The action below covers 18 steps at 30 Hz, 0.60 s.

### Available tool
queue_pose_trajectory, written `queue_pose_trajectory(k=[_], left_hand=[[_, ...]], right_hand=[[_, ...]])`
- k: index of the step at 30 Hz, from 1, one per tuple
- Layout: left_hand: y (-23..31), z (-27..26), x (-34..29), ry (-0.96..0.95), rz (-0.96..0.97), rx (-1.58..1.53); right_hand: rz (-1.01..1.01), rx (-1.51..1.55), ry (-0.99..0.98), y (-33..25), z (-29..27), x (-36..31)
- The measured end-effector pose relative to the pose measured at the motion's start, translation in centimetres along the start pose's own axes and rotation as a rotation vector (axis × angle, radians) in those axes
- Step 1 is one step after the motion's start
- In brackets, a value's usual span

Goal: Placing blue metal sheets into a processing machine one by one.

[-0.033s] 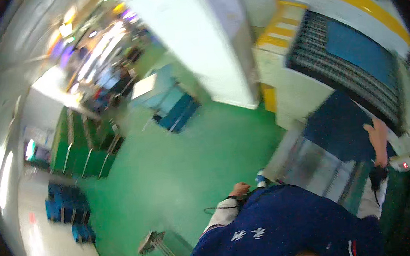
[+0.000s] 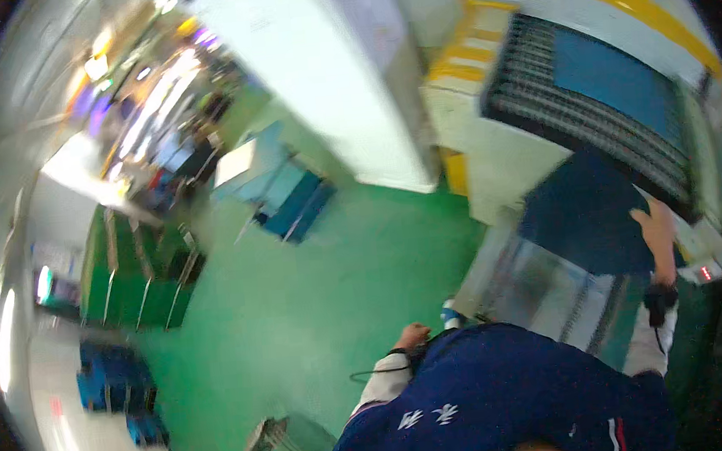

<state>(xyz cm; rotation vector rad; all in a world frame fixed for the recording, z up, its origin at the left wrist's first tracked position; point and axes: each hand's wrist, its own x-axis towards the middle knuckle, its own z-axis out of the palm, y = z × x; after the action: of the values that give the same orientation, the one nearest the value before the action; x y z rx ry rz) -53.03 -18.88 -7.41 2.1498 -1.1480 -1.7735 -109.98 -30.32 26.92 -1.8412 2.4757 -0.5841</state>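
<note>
My right hand [image 2: 657, 232] rests at the right edge of a dark blue flat panel [image 2: 580, 212], with its thumb and fingers spread apart. The panel slopes down from the front of a conveyor machine. A dark wristband with a dangling cord circles my right wrist. My left hand [image 2: 412, 335] hangs beside my body, over the green floor, its fingers curled. Nothing shows in it, though its palm side is hidden. A thin cord loops by the left wrist.
The machine's ridged black conveyor [image 2: 589, 110] lies beyond the panel, and a grey metal surface [image 2: 536, 292] below it. A white pillar [image 2: 333, 83] stands ahead. Further left are a blue cart [image 2: 291, 201], a green cabinet [image 2: 127, 273], blue bins [image 2: 114, 376] and a metal stool [image 2: 267, 436].
The whole view has shifted slightly, with the machine and pillar lying a little further left in the picture. My right hand stays at the panel's edge, and my left hand stays curled.
</note>
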Motion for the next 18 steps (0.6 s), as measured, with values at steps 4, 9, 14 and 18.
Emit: queue_pose_trajectory(k=[4,9,14,18], left_hand=[[-2.3,-1.7,-1.2,-0.034,-0.062,-0.164],[5.6,-1.8,-3.0,-0.077,-0.028,-0.046],[5.5,-2.7,-3.5,-0.130,-0.058,-0.147],[4.8,-2.6,-3.0,-0.124,0.046,-0.105]], right_hand=[[0.268,1.003,-0.101,-0.1,-1.0,-0.4],[0.673,1.432,0.125,5.3,4.1,-2.3],[0.811,2.027,0.157,0.7,6.2,-4.1],[0.860,2.122,0.085,3.6,10.6,-4.4]])
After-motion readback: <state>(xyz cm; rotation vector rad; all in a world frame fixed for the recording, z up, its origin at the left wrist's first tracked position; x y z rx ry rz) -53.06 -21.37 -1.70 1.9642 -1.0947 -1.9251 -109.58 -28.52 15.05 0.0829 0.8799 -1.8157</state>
